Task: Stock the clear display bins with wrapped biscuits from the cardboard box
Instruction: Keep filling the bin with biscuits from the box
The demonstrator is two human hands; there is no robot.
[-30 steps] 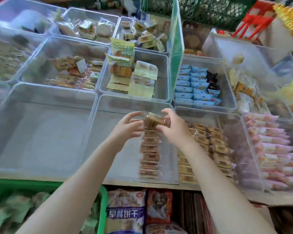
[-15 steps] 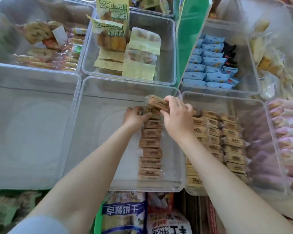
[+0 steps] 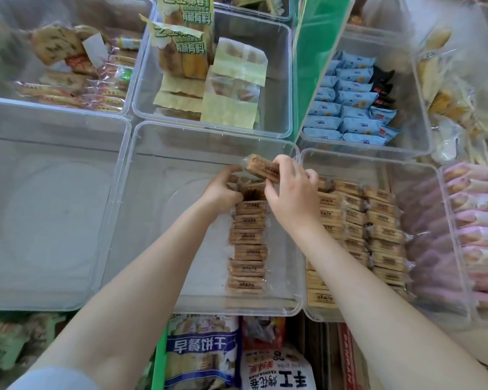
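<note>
- Your right hand (image 3: 292, 195) pinches one biscuit (image 3: 262, 172) over the middle bin (image 3: 141, 175), fingers curled round it.
- Your left hand (image 3: 223, 190) reaches the far end of the row (image 3: 247, 243) in that bin, fingers bent on the top packet; how firmly, you cannot tell.
- The right bin (image 3: 423, 170) holds several rows of the same biscuits.
- The left bin (image 3: 54, 209) holds nothing.
- The far bin (image 3: 282, 80) holds yellow-green packets; the next one (image 3: 420, 108) holds blue packs.

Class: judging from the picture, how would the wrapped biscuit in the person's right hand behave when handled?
The wrapped biscuit probably stays stiff: it keeps its block shape while the right hand pinches one end. Likely light, since a few fingers lift it. Its glossy wrapper may be slippery, and the biscuit could crumble if squeezed.
</note>
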